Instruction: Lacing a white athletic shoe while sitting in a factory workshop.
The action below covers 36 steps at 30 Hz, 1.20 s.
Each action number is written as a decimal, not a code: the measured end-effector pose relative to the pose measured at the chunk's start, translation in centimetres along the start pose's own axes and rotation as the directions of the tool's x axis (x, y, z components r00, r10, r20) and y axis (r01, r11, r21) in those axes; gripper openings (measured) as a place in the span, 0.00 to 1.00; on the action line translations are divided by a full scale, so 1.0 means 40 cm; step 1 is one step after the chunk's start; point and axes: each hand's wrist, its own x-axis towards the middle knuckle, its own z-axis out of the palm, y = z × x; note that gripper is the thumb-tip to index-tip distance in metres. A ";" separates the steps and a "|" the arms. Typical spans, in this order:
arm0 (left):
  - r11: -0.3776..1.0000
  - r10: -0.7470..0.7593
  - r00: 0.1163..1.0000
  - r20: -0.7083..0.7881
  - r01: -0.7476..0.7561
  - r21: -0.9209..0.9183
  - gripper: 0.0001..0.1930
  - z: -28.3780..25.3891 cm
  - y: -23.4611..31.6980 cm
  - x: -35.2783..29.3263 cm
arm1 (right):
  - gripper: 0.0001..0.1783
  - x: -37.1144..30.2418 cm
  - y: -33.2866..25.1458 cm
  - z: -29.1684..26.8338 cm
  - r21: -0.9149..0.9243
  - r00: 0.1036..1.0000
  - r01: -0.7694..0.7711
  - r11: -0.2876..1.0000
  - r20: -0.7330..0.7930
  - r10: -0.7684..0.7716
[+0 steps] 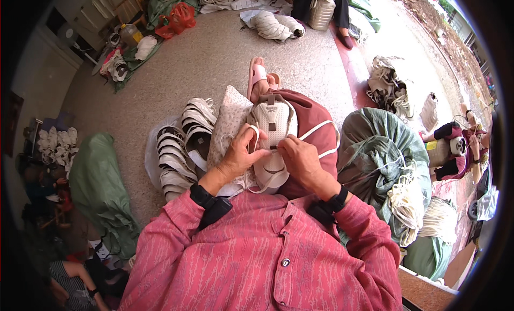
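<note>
The left grip (243, 153) is curled, with a gap showing between thumb and forefinger; a strand of the white lace (315, 130) runs past its forefinger, but whether those fingers have it pinched I cannot tell. The right grip (302, 160) has its fingers bunched and bent down close to the left thumb; how tightly they close, and on what, is hidden. The cream shoe (274, 117) lies lengthwise on the lap, beneath and between both grips, its broad perforated end stretching forward beyond them and its narrower part coming back toward the pink shirt (257, 241). To the right of the right grip, the lace makes a wide loop over the reddish-brown trousers (316, 172)

Just left of the left grip is a patterned cloth (230, 110), and beyond that two rows of nested shoes (198, 131) lie on the floor (160, 78). Farther left of the left grip stands a green sack (101, 188). On the right grip's outer side bulges a grey-green sack (372, 134), with a bundle of white laces (405, 206) hanging against it. Ahead of both grips a pink sandal (257, 73) shows on a foot, and well beyond, toward the left, sits a red plastic bag (179, 19)
</note>
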 end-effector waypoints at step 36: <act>0.998 0.032 0.938 -0.345 -0.048 -0.038 0.23 0.081 -0.088 0.145 | 0.22 0.173 0.138 0.138 0.716 0.889 -0.103 0.690 -0.245 0.387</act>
